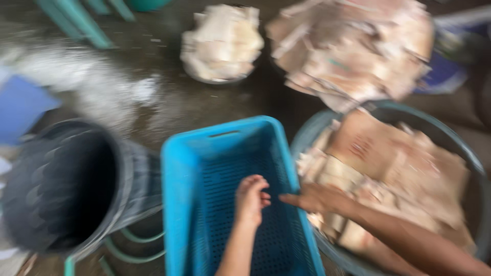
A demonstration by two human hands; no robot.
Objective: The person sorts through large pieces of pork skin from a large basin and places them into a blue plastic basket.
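Blue perforated crate [204,168]: your loosely curled, empty left hand [250,199] and open right hand [314,198] could tip it against the cardboard-filled tub [463,148].

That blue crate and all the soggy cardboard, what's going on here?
A person is working bare-handed over a blue perforated crate on a wet floor. The left hand is inside the crate, fingers curled. The right hand reaches across the crate's edge from a large round tub full of torn brown cardboard pieces. The crate looks empty. A dark bucket lies tipped on its side to the left, and two more cardboard heaps sit farther back. The picture is blurred.
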